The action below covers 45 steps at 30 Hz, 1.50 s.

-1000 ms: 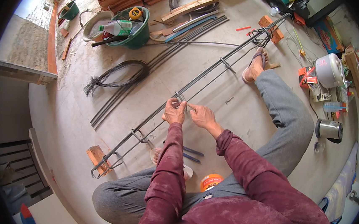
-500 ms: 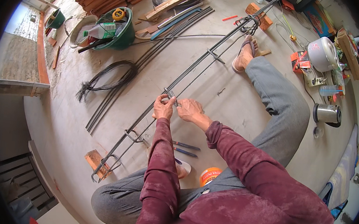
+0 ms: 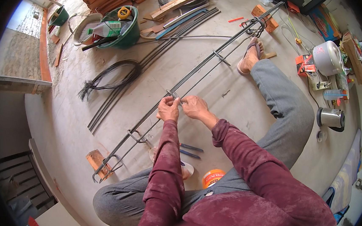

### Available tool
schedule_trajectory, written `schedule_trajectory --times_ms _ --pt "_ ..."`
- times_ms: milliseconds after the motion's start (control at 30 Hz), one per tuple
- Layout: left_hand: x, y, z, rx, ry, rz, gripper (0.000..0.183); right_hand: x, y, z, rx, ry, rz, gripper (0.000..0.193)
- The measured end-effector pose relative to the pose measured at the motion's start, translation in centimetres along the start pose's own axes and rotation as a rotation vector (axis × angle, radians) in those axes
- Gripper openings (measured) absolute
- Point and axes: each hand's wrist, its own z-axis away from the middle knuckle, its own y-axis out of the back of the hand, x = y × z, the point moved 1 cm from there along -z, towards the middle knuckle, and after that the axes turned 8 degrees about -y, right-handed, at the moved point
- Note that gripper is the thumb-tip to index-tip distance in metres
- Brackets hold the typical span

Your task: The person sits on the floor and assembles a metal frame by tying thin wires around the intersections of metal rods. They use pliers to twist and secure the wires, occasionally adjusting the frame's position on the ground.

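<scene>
A long frame of steel rebar [image 3: 192,71] runs diagonally before me, from lower left to upper right, with bent stirrups [image 3: 221,57] spaced along it. At its middle, my left hand [image 3: 168,109] pinches the stirrup [image 3: 172,93] where it meets the bars. My right hand [image 3: 195,108] is close beside it, fingers pressed together at the same joint. Whatever is between the right fingers is too small to make out. Both hands are closed. A tool with two blue handles [image 3: 190,154] lies on the floor below the hands.
Orange blocks [image 3: 96,162] prop the frame's ends. A coil of thin wire [image 3: 126,81] and loose bars [image 3: 100,117] lie left. Beyond stands a green bucket [image 3: 129,41] holding a bottle. An orange tub [image 3: 213,177] is by my legs; a metal pot [image 3: 331,118] stands right.
The view has shifted slightly. Both hands stay at the same stirrup joint; the right hand has turned a little, its fingers drawn in closer to the left.
</scene>
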Motion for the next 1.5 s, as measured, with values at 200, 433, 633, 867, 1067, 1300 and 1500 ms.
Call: schedule_trajectory --times_ms 200,433,633,867,1067,1300,1500 --pt "-0.4 0.2 0.5 0.059 -0.121 -0.037 0.024 -0.6 0.1 0.2 -0.062 -0.04 -0.076 0.034" --pt "-1.1 0.9 0.3 -0.014 -0.232 0.087 0.026 -1.1 0.7 -0.1 -0.108 0.003 -0.039 0.027" --pt "0.0 0.9 0.6 -0.143 -0.236 -0.059 0.034 -0.4 1.2 -0.8 -0.054 0.161 0.081 0.024" --pt "0.0 1.1 0.6 -0.075 -0.261 -0.132 0.029 -4.1 5.3 -3.3 -0.247 0.571 0.421 0.028" --pt "-0.1 1.5 1.1 -0.113 -0.278 -0.166 0.029 -5.8 6.5 -7.1 -0.254 0.876 0.656 0.014" --pt "1.2 1.1 1.9 -0.078 -0.256 -0.196 0.031 -2.2 3.9 -8.6 0.014 0.968 0.392 0.011" --pt "1.1 0.3 1.9 -0.041 -0.274 -0.164 0.027 -0.1 5.0 -9.9 -0.207 0.535 0.323 0.037"
